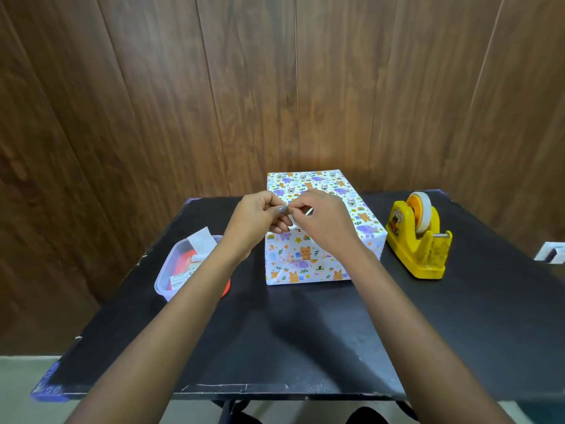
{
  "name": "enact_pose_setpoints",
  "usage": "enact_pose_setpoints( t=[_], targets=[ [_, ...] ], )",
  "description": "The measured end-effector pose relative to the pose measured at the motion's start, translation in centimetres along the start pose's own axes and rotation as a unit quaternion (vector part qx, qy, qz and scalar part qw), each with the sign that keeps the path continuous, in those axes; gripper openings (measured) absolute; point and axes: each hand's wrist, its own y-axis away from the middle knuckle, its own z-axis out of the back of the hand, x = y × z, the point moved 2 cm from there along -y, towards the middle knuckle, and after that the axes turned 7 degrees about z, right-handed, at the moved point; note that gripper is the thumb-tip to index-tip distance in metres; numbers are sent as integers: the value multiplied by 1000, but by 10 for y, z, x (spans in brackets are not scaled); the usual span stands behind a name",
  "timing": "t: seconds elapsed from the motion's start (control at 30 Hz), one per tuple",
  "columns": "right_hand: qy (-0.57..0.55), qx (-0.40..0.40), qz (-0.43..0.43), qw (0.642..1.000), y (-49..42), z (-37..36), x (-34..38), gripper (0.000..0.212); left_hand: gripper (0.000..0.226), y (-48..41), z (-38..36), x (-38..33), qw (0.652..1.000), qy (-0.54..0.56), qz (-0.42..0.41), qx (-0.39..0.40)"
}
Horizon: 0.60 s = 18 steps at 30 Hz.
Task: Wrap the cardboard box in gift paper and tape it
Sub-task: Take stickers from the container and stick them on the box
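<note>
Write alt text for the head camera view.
The left hand and right hand pinch a strip of tape over a gift-wrapped box on a black table. A yellow tape dispenser stands right of it, a plastic tub left.

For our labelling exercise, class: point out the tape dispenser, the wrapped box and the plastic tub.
tape dispenser (pixel 409 255): head view, on its yellow body.
wrapped box (pixel 305 264): head view, on its near side face.
plastic tub (pixel 163 278): head view, on its left wall.

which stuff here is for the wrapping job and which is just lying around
For the job: wrapped box, strip of tape pinched by left hand and right hand, yellow tape dispenser.
Lying about: plastic tub of papers, small white object at far right.
</note>
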Motion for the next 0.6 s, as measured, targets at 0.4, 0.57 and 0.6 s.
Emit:
enact_pose_setpoints(
  t=[0.4, 0.57, 0.6],
  targets=[
    [-216, -26, -122, 968, 2, 5, -8, 11, 11, 0, 7, -9, 993, -76, -81, -44],
    [-230, 0, -115, 966, -2, 14, -7, 12, 12, 3, 9, -19, 986, -131, -98, -38],
    [-228, 11, -113, 967, -3, 15, -6, 15, 15, 4, 10, -21, 983, -147, -99, -38]
  ],
)
